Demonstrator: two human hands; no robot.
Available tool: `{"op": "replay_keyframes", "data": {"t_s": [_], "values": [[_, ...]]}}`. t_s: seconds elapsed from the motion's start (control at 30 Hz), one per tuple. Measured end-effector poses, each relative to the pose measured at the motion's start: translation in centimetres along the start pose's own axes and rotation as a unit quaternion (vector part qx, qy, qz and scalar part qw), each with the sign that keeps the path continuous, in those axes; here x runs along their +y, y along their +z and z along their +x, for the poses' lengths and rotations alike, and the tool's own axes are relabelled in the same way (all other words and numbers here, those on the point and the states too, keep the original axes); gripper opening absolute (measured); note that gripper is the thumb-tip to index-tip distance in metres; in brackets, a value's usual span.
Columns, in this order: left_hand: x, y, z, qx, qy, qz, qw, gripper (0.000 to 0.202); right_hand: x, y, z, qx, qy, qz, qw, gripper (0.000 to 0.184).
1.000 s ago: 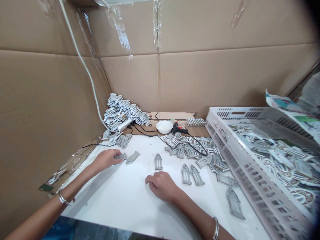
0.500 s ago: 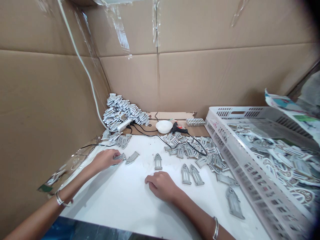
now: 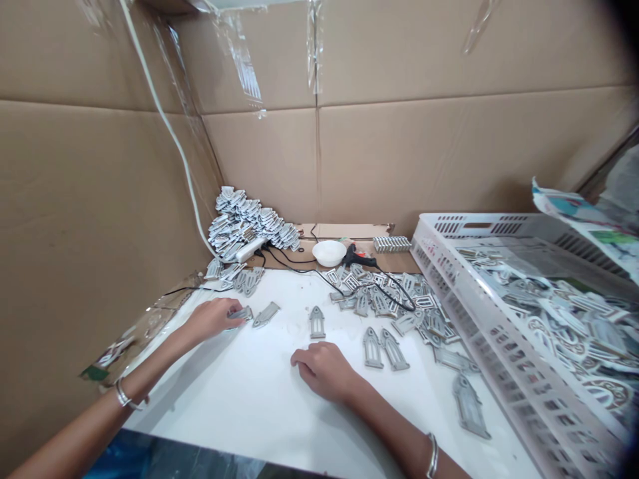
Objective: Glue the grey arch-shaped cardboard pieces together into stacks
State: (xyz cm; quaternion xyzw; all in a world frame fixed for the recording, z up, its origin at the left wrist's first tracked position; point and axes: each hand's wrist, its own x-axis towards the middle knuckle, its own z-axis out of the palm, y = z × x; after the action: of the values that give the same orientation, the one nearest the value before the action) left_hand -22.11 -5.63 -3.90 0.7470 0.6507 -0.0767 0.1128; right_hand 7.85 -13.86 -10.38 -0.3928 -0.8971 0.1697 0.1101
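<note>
At the left of the white tabletop, my left hand (image 3: 213,318) is closed on a grey arched window-shaped cutout (image 3: 242,313), its fingertips pinching one end. Just right of it lies a similar grey cutout (image 3: 266,315), apart from the hand. My right hand (image 3: 324,370) rests on the table with its fingers curled in; nothing shows in them, though the palm side is hidden. Beyond its knuckles stands off another arched cutout (image 3: 317,322). A pair of cutouts (image 3: 373,348) lies side by side to the right of that hand.
A white plastic crate (image 3: 462,316) full of cutouts fills the right side. Behind are a heaped pile of cutouts (image 3: 244,223), a white bowl (image 3: 329,253), a black glue gun (image 3: 358,258) with its cord, and a power strip (image 3: 250,249). Loose cutouts (image 3: 379,299) spread before the bowl. Cardboard walls (image 3: 399,153) enclose the table.
The whole view has shifted very slightly to the right. Both hands stay where they were, the left still on its cutout.
</note>
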Motion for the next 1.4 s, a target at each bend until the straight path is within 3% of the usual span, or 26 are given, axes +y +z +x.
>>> {"op": "replay_keyframes", "data": {"t_s": [0.43, 0.6, 0.77, 0.93, 1.4], "values": [[1.0, 0.2, 0.1, 0.01, 0.008, 0.049, 0.999, 0.032, -0.1, -0.2, 0.0, 0.0, 0.002, 0.004, 1.0, 0.031], [1.3, -0.8, 0.2, 0.026, 0.009, 0.054, 0.998, 0.029, -0.1, -0.1, -0.1, 0.002, 0.004, 0.006, 1.0, 0.031], [3.3, -1.9, 0.9, 0.046, 0.031, 0.044, 0.997, 0.032, -0.1, -0.1, -0.1, -0.001, 0.007, 0.009, 1.0, 0.03], [5.5, -1.6, 1.9, 0.046, 0.031, 0.027, 0.998, 0.031, 0.0, -0.2, -0.1, 0.0, 0.007, 0.004, 1.0, 0.03], [7.2, -1.0, 2.6, 0.023, 0.002, 0.056, 0.998, 0.034, -0.1, 0.0, 0.0, 0.0, -0.014, -0.013, 1.0, 0.031]]}}
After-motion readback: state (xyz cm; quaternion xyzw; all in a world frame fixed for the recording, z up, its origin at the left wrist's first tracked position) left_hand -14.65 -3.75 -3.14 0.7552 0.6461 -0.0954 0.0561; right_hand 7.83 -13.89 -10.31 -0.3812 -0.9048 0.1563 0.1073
